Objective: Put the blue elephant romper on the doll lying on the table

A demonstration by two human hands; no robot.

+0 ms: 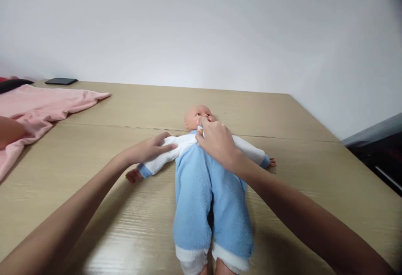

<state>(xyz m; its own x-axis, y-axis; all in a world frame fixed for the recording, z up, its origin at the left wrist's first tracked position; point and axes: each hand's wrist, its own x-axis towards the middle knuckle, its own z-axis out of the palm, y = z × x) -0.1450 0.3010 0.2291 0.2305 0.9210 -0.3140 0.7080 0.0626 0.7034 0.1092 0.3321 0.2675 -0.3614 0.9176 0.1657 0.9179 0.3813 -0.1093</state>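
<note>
Baby doll (207,183) lies face-up, head pointing away beyond both hands. Left hand (153,147) lies flat on its sleeve (161,160); right hand (216,141) pinches the collar (192,132).

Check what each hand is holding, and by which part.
Right hand pinches the romper at its collar, under the chin of the doll. Left hand lies flat on the white sleeve near the shoulder, not gripping.

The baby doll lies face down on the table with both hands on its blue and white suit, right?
No. The head view shows the baby doll face up on the table, left hand and right hand on its blue and white suit.
</note>
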